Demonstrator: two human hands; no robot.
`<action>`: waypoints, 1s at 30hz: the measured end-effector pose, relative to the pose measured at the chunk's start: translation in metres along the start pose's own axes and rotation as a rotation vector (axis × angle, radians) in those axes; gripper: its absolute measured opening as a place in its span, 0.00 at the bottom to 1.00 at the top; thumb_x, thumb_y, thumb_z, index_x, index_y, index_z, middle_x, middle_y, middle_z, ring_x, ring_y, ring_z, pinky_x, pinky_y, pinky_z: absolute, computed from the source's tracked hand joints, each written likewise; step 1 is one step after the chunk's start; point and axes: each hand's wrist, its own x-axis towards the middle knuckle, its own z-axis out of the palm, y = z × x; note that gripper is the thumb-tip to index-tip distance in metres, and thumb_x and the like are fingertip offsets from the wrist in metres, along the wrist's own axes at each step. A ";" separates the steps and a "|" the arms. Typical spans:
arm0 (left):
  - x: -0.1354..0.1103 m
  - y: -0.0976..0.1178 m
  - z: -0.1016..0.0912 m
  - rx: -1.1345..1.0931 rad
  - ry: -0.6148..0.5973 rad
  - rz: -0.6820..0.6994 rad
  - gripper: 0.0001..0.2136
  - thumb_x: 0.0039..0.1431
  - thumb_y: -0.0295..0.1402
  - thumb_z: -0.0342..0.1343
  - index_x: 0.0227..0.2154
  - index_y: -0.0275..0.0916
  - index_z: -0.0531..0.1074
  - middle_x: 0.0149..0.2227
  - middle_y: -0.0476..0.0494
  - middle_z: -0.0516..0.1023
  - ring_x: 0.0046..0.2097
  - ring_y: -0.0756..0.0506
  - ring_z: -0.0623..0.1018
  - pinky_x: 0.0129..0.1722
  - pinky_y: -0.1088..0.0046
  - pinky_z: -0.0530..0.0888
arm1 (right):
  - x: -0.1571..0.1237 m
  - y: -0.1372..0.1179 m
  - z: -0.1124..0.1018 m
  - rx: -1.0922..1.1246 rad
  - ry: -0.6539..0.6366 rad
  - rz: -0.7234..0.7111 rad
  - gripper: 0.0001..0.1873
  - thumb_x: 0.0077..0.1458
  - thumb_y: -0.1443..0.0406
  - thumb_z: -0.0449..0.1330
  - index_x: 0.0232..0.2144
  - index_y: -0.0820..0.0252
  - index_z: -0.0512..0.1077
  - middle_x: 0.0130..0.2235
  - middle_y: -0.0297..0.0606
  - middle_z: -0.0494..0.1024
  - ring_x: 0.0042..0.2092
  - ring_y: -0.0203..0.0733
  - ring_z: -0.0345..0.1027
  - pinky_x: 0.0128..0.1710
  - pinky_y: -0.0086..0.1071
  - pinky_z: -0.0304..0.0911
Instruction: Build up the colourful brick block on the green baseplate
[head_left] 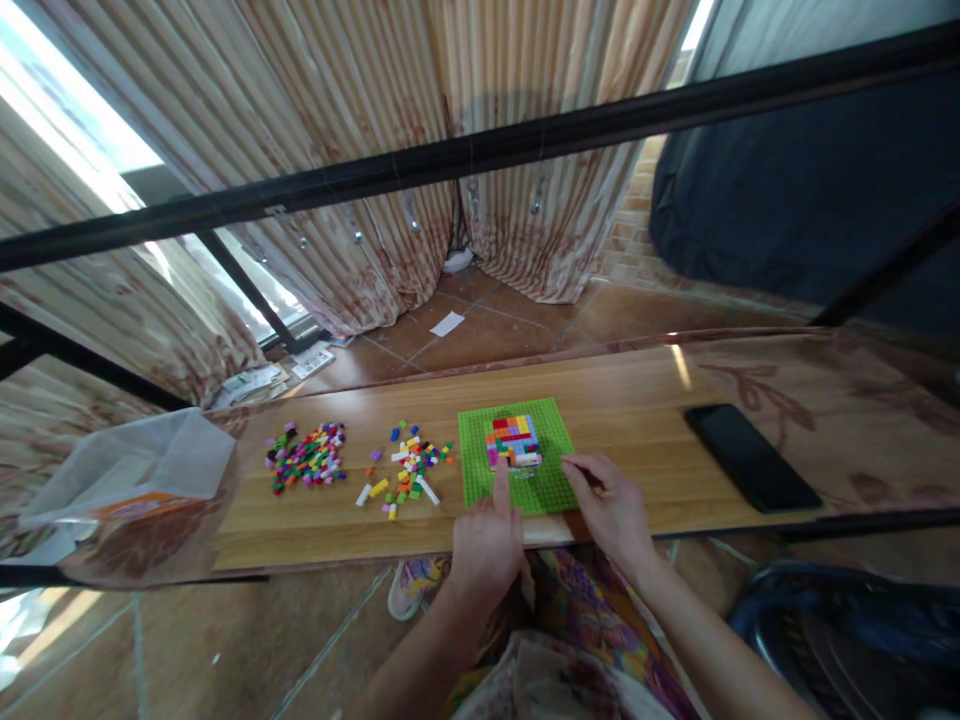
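A green studded baseplate [546, 480] lies on the wooden table top, with a block of small coloured bricks [513, 440] built on its middle. My left hand [487, 540] rests at the plate's near edge, its index finger stretched out onto the plate just below the block, the other fingers curled. My right hand [611, 500] lies on the plate's right near corner, fingers bent together, thumb and forefinger pinched near the plate's edge; whether anything is between them is too small to see.
Two heaps of loose bricks lie left of the plate: a scattered one [409, 468] and a denser one [307, 456]. A clear plastic box [131, 470] stands at the far left. A black phone [752, 455] lies on the right. Black frame bars [480, 150] cross overhead.
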 end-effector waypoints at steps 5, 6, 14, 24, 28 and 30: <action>-0.025 -0.047 0.000 -0.187 0.181 -0.140 0.22 0.62 0.34 0.49 0.59 0.37 0.62 0.30 0.47 0.80 0.30 0.48 0.79 0.31 0.76 0.70 | -0.021 -0.004 0.004 0.010 -0.073 -0.007 0.11 0.60 0.59 0.56 0.37 0.57 0.76 0.37 0.39 0.79 0.39 0.41 0.73 0.41 0.34 0.67; -0.030 -0.059 -0.002 -0.211 0.227 -0.182 0.21 0.62 0.35 0.49 0.58 0.36 0.63 0.29 0.47 0.80 0.29 0.48 0.78 0.30 0.76 0.70 | -0.024 -0.005 0.006 0.010 -0.093 -0.018 0.11 0.60 0.60 0.55 0.37 0.57 0.76 0.37 0.39 0.78 0.39 0.41 0.73 0.41 0.34 0.67; -0.042 -0.149 -0.024 -0.229 0.402 -0.607 0.22 0.60 0.39 0.50 0.55 0.35 0.67 0.30 0.45 0.79 0.30 0.46 0.78 0.30 0.73 0.69 | -0.041 -0.033 0.038 -0.007 -0.306 -0.161 0.09 0.61 0.66 0.54 0.37 0.56 0.75 0.36 0.37 0.78 0.39 0.38 0.72 0.40 0.31 0.66; -0.009 -0.183 0.001 -0.187 0.444 -0.612 0.19 0.60 0.33 0.48 0.53 0.35 0.69 0.37 0.39 0.80 0.40 0.41 0.79 0.39 0.67 0.73 | -0.031 -0.060 0.108 -0.199 -0.528 -0.276 0.10 0.61 0.68 0.52 0.37 0.56 0.74 0.37 0.38 0.76 0.40 0.40 0.69 0.41 0.31 0.62; -0.011 -0.185 0.007 -0.210 0.491 -0.553 0.19 0.61 0.34 0.47 0.52 0.34 0.70 0.41 0.37 0.80 0.43 0.42 0.79 0.43 0.67 0.74 | -0.023 -0.068 0.128 -0.334 -0.586 -0.267 0.08 0.59 0.67 0.55 0.39 0.57 0.73 0.39 0.39 0.75 0.42 0.42 0.69 0.43 0.33 0.62; -0.013 -0.185 0.008 -0.219 0.507 -0.547 0.18 0.61 0.34 0.46 0.51 0.34 0.70 0.42 0.37 0.80 0.43 0.42 0.79 0.44 0.67 0.74 | -0.024 -0.071 0.136 -0.402 -0.605 -0.258 0.09 0.58 0.67 0.56 0.41 0.58 0.73 0.39 0.39 0.75 0.42 0.43 0.68 0.43 0.34 0.62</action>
